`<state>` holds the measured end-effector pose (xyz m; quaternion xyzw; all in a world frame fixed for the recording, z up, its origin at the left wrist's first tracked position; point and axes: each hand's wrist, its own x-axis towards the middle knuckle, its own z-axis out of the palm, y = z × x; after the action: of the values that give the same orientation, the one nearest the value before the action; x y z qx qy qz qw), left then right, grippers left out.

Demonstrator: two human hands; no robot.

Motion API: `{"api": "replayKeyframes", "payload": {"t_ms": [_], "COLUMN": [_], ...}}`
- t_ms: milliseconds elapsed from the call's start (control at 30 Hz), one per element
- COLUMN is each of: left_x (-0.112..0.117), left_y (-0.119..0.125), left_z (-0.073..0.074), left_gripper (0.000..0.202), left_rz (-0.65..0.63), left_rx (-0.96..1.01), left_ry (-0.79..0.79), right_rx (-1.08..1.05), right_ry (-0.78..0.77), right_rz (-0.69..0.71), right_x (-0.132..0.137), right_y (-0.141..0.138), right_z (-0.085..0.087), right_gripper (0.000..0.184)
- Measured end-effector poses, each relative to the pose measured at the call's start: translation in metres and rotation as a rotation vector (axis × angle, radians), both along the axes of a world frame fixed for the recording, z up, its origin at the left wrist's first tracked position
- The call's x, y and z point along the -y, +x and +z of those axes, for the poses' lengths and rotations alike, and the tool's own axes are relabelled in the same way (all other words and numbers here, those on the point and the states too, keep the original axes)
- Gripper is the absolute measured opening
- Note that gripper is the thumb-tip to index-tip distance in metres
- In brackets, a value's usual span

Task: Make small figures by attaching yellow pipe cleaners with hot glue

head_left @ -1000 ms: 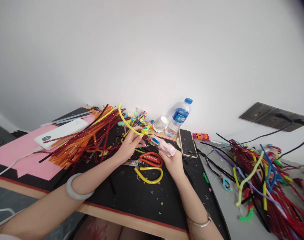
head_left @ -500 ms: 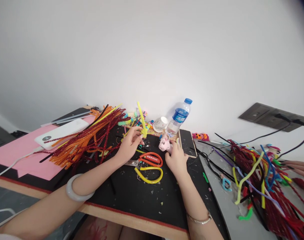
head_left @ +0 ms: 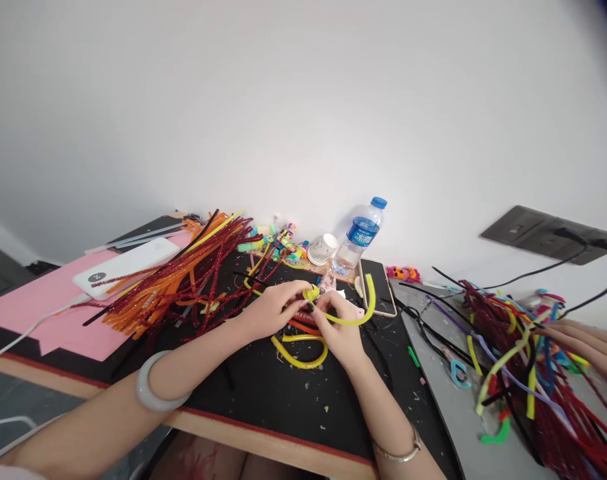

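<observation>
My left hand [head_left: 273, 310] and my right hand [head_left: 337, 327] meet over the black mat [head_left: 263, 393], both pinched on a yellow pipe cleaner [head_left: 350, 313]. Its coiled end sits between my fingertips and its long tail curves up to the right. Under my hands lie red-handled scissors [head_left: 303, 325] and a bent yellow pipe cleaner [head_left: 300, 353]. A pink glue gun [head_left: 333, 285] rests on the mat just behind my right hand.
A heap of orange and red pipe cleaners [head_left: 183, 280] lies at left on pink paper [head_left: 48, 313]. Behind stand a water bottle [head_left: 356, 239], a paper cup [head_left: 322, 248] and a phone [head_left: 376, 285]. Another person's hand [head_left: 583, 343] reaches into mixed pipe cleaners [head_left: 523, 360] at right.
My right hand set the pink glue gun down and came to the yellow pipe cleaner. My left hand lowered the pipe cleaner toward the mat; its tail now swings right. The other person's hand reached further in.
</observation>
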<state>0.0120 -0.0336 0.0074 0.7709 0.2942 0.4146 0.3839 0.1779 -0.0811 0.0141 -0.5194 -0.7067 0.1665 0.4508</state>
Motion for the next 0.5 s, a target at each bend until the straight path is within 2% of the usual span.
{"api": "replayKeyframes", "payload": {"t_ms": [100, 300, 500], "left_x": [0.001, -0.003, -0.001], "left_y": [0.002, 0.005, 0.005], "left_z": [-0.003, -0.003, -0.002], "left_gripper": [0.023, 0.022, 0.028], "left_rz": [-0.072, -0.155, -0.298], "left_rx": [0.051, 0.292, 0.403], "left_ry": [-0.115, -0.406, -0.649], "right_rx": [-0.159, -0.38, -0.541], "right_ry": [-0.081, -0.139, -0.165], "right_rz": [0.011, -0.001, 0.059], "right_x": [-0.002, -0.006, -0.009], "right_y": [0.0, 0.004, 0.006], "right_z": [-0.004, -0.01, -0.016], "right_gripper": [0.026, 0.028, 0.027]}}
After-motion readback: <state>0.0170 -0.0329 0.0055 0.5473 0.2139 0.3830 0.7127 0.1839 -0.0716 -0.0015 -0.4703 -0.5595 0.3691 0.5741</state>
